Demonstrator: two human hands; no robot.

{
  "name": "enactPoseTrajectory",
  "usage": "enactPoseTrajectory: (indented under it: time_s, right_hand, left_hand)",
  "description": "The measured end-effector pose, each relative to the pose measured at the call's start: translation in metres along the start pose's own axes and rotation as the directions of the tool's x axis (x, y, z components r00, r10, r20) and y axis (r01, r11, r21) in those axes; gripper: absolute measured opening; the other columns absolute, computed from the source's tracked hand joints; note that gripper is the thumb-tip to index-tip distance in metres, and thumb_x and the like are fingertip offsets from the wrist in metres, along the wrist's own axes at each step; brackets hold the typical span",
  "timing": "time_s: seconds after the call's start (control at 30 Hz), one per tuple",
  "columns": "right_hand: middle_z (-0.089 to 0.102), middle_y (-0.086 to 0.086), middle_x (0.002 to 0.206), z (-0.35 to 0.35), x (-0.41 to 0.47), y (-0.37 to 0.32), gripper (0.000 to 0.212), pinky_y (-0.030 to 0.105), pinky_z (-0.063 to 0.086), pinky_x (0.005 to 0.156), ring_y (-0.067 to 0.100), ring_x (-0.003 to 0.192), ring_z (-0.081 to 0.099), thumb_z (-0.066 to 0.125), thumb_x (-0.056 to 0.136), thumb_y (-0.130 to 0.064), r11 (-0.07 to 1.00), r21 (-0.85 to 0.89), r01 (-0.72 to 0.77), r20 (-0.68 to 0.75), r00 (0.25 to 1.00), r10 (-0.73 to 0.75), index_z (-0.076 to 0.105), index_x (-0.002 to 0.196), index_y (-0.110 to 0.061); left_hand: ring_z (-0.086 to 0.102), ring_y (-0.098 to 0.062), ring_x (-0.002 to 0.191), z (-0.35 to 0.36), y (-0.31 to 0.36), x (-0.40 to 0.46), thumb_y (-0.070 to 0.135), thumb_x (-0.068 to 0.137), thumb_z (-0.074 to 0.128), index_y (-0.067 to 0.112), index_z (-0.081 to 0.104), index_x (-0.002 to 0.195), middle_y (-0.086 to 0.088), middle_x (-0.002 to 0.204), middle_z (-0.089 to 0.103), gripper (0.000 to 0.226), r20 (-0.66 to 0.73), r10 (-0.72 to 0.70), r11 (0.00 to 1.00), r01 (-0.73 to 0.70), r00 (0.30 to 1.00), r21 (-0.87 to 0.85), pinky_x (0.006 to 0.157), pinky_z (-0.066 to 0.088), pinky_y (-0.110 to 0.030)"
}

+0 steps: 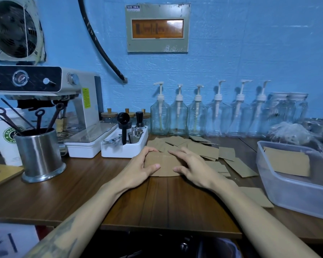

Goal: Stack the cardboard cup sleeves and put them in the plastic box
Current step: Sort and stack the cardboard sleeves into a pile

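A small stack of brown cardboard cup sleeves (165,164) lies flat on the wooden counter in the middle. My left hand (141,165) grips its left edge, and my right hand (189,165) rests on its right side with fingers curled over it. Several loose sleeves (194,147) lie scattered behind and to the right of the hands, some near the counter's front right (255,196). The clear plastic box (295,194) stands at the right with a stack of sleeves (287,162) inside.
A white tray of coffee tools (127,144) sits just behind my left hand. A steel cup of utensils (39,155), a paper cup and an espresso machine (45,101) stand at the left. Glass pump bottles (198,112) line the blue wall.
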State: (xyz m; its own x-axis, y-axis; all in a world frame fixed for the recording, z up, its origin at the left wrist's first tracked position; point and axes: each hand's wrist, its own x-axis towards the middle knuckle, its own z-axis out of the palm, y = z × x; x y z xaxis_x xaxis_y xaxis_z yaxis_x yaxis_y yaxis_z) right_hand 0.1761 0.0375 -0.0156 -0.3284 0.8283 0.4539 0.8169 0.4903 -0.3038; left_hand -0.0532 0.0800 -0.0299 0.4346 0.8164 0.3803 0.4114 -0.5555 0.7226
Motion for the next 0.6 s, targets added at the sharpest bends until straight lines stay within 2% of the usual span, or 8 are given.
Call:
enactPoseTrajectory:
  time_s: [0.13, 0.23, 0.37, 0.5, 0.6]
  right_hand:
    - [0.05, -0.01, 0.116, -0.011, -0.003, -0.002, 0.059, 0.022, 0.037, 0.092, 0.007, 0.107, 0.048, 0.067, 0.09, -0.033, 0.994, 0.088, -0.069, -0.006, 0.998, 0.07, 0.045, 0.144, -0.028]
    - [0.054, -0.007, 0.122, -0.028, -0.008, 0.009, 0.055, 0.027, 0.042, 0.097, 0.011, 0.113, 0.053, 0.063, 0.092, -0.041, 0.977, 0.128, -0.17, 0.011, 0.985, 0.17, 0.048, 0.142, -0.026]
    - [0.048, -0.003, 0.142, -0.046, -0.021, 0.039, 0.056, 0.036, 0.035, 0.113, 0.016, 0.132, 0.045, 0.059, 0.094, -0.044, 0.951, 0.037, -0.308, 0.048, 0.951, 0.306, 0.049, 0.142, -0.019]
    - [0.044, -0.001, 0.143, -0.043, -0.031, 0.063, 0.063, 0.047, 0.029, 0.114, 0.019, 0.134, 0.035, 0.052, 0.093, -0.056, 0.909, -0.164, -0.383, 0.132, 0.905, 0.405, 0.045, 0.145, -0.021]
    - [0.046, -0.001, 0.138, -0.04, -0.032, 0.065, 0.063, 0.048, 0.03, 0.111, 0.019, 0.131, 0.035, 0.051, 0.091, -0.06, 0.898, -0.191, -0.396, 0.135, 0.896, 0.424, 0.048, 0.141, -0.021]
  left_hand:
    - [0.061, -0.018, 0.102, -0.001, 0.0, 0.0, 0.042, 0.083, 0.067, 0.044, 0.05, 0.115, 0.007, 0.112, 0.064, 0.036, 0.001, 0.017, 1.0, -0.017, 1.0, -0.016, 0.093, 0.052, -0.047]
    - [0.061, -0.019, 0.101, -0.002, 0.0, 0.0, 0.04, 0.084, 0.068, 0.046, 0.05, 0.112, 0.008, 0.111, 0.064, 0.034, 0.0, 0.018, 1.0, -0.018, 1.0, -0.023, 0.094, 0.051, -0.046]
    - [0.061, -0.027, 0.099, -0.002, -0.001, 0.001, 0.044, 0.083, 0.066, 0.049, 0.048, 0.112, 0.0, 0.108, 0.065, 0.034, -0.019, 0.015, 1.0, -0.015, 1.0, -0.012, 0.093, 0.05, -0.049]
    - [0.061, -0.027, 0.099, -0.002, -0.003, 0.002, 0.046, 0.081, 0.065, 0.049, 0.047, 0.113, -0.001, 0.109, 0.065, 0.036, -0.026, 0.005, 1.0, -0.005, 1.0, -0.012, 0.094, 0.051, -0.048]
    - [0.061, -0.029, 0.098, -0.002, -0.004, 0.002, 0.049, 0.081, 0.065, 0.051, 0.047, 0.111, -0.003, 0.107, 0.066, 0.036, -0.024, 0.001, 1.0, -0.001, 1.0, -0.005, 0.093, 0.051, -0.049]
